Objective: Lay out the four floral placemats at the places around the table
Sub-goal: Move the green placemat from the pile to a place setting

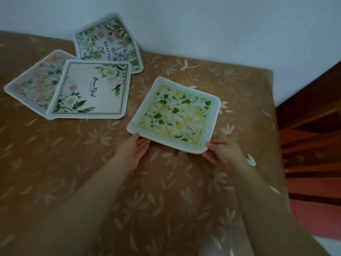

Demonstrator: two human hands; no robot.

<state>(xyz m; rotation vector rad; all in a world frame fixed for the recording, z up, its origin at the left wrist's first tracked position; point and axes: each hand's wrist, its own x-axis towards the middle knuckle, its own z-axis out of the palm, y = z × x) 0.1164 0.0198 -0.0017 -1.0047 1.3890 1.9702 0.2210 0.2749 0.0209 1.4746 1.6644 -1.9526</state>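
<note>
Both hands, left (pixel 135 150) and right (pixel 222 154), each pinching a near corner of the green mat (pixel 175 115), right of centre on the desk (pixel 166 191). Three more mats overlapping at far left: script mat (pixel 88 91), pink mat (pixel 33 84), "BEAUTIFUL" mat (pixel 108 41) against the wall (pixel 203 24).

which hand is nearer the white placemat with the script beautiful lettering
Left. The left hand grips the near left corner of the green and yellow placemat, just below and right of the script placemat. The right hand has its grip on the opposite near corner, farther away.
</note>
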